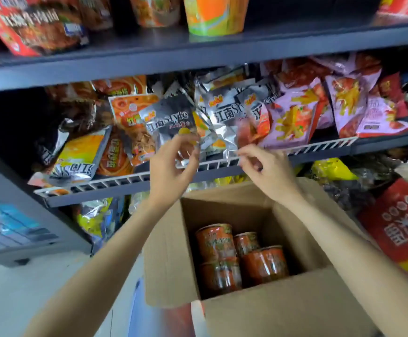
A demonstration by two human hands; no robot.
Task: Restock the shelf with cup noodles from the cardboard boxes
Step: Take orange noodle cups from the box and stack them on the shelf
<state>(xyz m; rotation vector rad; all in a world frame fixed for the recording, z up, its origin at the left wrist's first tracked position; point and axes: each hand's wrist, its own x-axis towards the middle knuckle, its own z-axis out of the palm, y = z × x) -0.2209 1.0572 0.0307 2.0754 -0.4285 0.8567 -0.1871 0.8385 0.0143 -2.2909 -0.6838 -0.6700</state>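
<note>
Cup noodles (239, 256): stood upright in the open cardboard box (283, 310), directly below both hands. Left hand (171, 164) pinched a silver snack packet (173, 127); right hand (263, 166), curled, apparently empty, hung nearer the box.

Hands (212, 166) at silver snack bag (173, 125); cup noodles (242, 256) in cardboard box (283, 310)

Place: a shop aisle.
Signs: dark shelves (198, 48) crammed with snack packets (293, 115); open cardboard box (283, 310) of stock, near.
</note>
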